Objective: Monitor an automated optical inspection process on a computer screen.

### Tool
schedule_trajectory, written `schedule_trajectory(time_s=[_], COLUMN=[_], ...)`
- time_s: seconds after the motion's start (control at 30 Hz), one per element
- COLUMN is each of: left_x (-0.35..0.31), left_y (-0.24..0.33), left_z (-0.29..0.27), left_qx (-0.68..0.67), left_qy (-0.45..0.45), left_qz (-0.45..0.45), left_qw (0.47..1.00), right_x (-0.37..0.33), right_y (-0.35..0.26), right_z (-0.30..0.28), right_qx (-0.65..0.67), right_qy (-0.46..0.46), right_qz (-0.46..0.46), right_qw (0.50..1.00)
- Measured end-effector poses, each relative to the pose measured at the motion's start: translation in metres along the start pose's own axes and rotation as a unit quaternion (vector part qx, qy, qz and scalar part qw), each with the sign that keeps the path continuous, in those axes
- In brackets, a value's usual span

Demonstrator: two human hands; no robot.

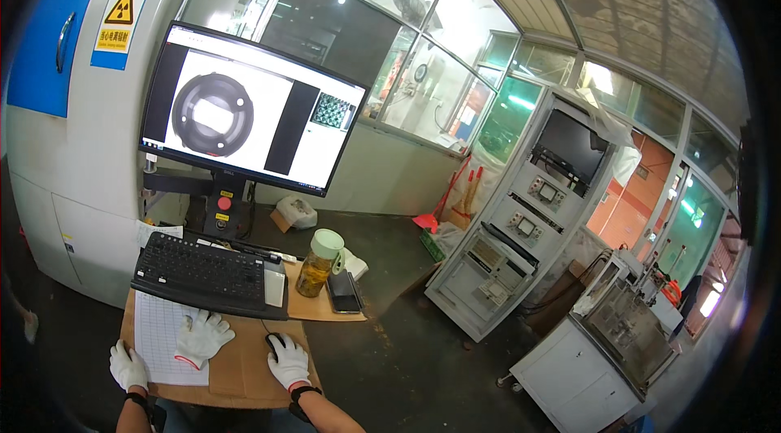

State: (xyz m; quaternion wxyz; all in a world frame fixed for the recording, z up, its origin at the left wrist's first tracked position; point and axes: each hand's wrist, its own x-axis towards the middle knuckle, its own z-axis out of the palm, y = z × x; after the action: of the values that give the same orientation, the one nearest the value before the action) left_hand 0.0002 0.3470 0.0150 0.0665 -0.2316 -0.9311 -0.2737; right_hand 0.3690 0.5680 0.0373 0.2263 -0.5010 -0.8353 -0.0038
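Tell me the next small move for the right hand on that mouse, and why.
Probably nudge the mouse to move the pointer on the monitor: the right hand rests on it, a ring-shaped scan fills the screen, and the left hand rests by the paper form.

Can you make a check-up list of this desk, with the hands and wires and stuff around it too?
Surface: cardboard-topped desk, in use.
Job's things: mouse, keyboard, paper sheet, monitor showing a round grey part.
Clutter: jar of amber liquid, phone, loose white glove.
Hands: gloved; left hand beside the sheet, right hand on the mouse.
Cables: dark cables beside control cabinet.
Surroundings: white machine, windows.
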Motion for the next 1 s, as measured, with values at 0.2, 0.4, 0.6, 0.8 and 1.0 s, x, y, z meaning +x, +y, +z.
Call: schedule_trajectory(time_s=[0.2,0.4,0.6,0.8,1.0], left_x=[0.0019,0.0002,0.0009,0.0014,-0.0018], left_y=[-0.0001,-0.0018,0.002,0.0008,-0.0011], left_z=[0.0009,0.0035,-0.0007,0.0003,-0.0015], left_qx=[0.002,-0.002,-0.001,-0.002,0.003], left_qy=[-0.007,0.007,0.005,-0.001,0.01], left_qz=[-0.005,0.001,-0.004,-0.003,-0.003], left_qw=[1.0,1.0,1.0,1.0,1.0], right_x=[0.0003,-0.0001,0.0001,-0.0003,0.0], right_y=[0.0008,-0.0021,-0.0012,-0.0011,-0.0019], right_z=[0.001,-0.0017,-0.0004,-0.001,-0.0026], right_qx=[0.003,0.003,0.011,0.011,0.018], right_qy=[0.005,-0.006,0.011,0.027,0.027], right_qz=[-0.006,0.003,-0.003,-0.011,-0.028], right_qw=[1.0,1.0,1.0,1.0,0.999])
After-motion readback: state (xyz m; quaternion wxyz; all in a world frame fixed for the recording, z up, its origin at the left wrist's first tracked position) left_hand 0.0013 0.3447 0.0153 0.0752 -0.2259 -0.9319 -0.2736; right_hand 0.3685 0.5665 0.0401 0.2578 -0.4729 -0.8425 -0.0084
